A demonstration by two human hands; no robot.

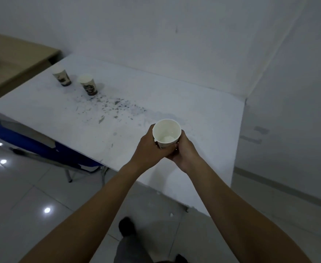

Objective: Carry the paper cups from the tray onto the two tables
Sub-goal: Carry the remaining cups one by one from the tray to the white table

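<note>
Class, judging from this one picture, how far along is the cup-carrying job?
Done: two paper cups stand upright on the white table. In hand: a third cup, held by the left hand and right hand above that table. Left: setting it down; the tray is out of view.

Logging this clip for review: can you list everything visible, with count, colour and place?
held paper cup: 1, white inside, above white table's near right part
standing paper cups: 2, white and brown print, far left of white table
white table: 1, stained, centre
wooden table: 1, tan, far left
chair: 1, blue, left of white table
left hand: 1, on held cup
right hand: 1, on held cup
</note>
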